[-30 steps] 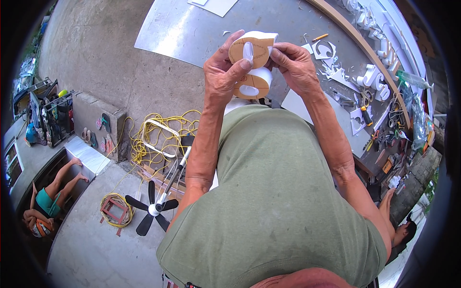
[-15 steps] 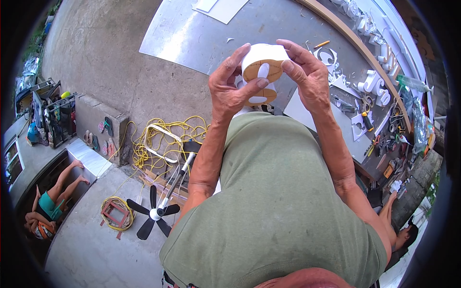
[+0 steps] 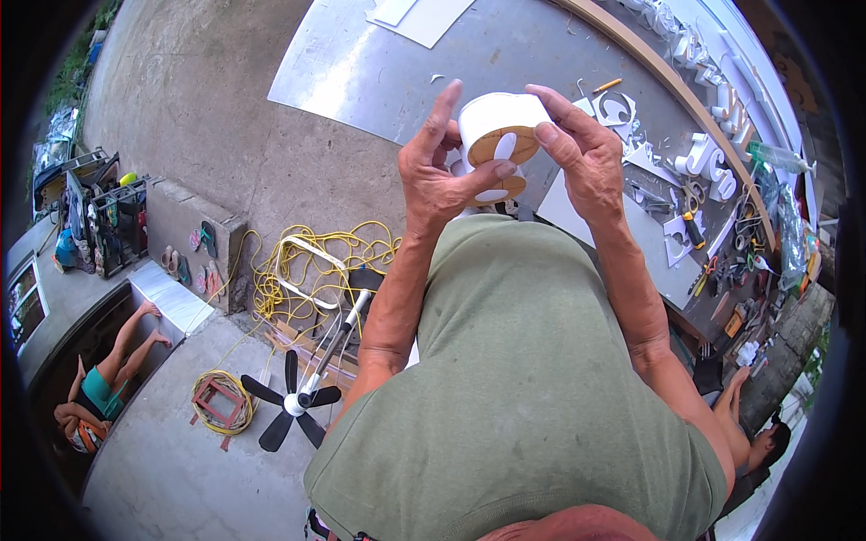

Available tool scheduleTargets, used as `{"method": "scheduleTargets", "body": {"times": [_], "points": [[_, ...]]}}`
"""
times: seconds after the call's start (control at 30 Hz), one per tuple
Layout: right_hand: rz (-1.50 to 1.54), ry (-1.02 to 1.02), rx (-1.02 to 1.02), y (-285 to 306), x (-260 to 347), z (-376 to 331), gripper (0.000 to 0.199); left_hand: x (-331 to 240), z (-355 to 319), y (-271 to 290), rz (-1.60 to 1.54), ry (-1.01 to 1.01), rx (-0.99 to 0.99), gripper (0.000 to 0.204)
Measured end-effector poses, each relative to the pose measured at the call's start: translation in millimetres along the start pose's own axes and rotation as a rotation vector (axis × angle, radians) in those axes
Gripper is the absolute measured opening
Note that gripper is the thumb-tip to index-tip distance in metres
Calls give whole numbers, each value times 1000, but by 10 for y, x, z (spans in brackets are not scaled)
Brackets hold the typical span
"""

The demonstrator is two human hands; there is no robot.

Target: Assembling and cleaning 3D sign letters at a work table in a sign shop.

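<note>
A thick white sign character [image 3: 492, 113] with two rounded lobes is held up over the near edge of the metal-topped table. Its tan face [image 3: 519, 158], with thin drawn lines and a pale oval in each lobe, is turned toward me. At its left side is my left hand [image 3: 433, 171], the thumb pressed along the face and the index finger lifted off. My right hand [image 3: 582, 149] grips the upper right side between thumb and fingers. Part of the lower lobe is hidden behind my left thumb and palm.
On the grey table [image 3: 361, 81] lie white cut-offs [image 3: 645, 162], an orange pencil or cutter [image 3: 607, 85], scissors [image 3: 693, 194] and a yellow-black screwdriver [image 3: 693, 230]. Yellow cord [image 3: 280, 279] and a black-bladed fan [image 3: 293, 403] sit at left. Two people rest at the sides.
The view has shifted slightly. The sign character is tilted a little and turned to show more of its white side; my left index finger has lifted away from it.
</note>
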State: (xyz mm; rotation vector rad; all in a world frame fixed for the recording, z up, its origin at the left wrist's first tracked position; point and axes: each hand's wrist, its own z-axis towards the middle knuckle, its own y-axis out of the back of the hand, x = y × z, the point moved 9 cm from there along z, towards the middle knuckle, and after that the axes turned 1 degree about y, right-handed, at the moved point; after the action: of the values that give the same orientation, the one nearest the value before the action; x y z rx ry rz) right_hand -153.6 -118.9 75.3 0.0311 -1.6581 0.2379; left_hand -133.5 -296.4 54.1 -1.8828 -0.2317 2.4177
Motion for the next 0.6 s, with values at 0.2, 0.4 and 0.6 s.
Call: {"method": "scheduleTargets", "body": {"times": [0.2, 0.4, 0.6], "points": [[-107, 16, -24, 49, -44, -42, 49, 18, -64, 59, 106, 88, -61, 98], [-217, -19, -16, 43, -79, -70, 44, 59, -115, 38, 145, 96, -12, 91], [-217, -140, -1, 4, -201, 31, 43, 213, -135, 4, -149, 426, -4, 65]]}}
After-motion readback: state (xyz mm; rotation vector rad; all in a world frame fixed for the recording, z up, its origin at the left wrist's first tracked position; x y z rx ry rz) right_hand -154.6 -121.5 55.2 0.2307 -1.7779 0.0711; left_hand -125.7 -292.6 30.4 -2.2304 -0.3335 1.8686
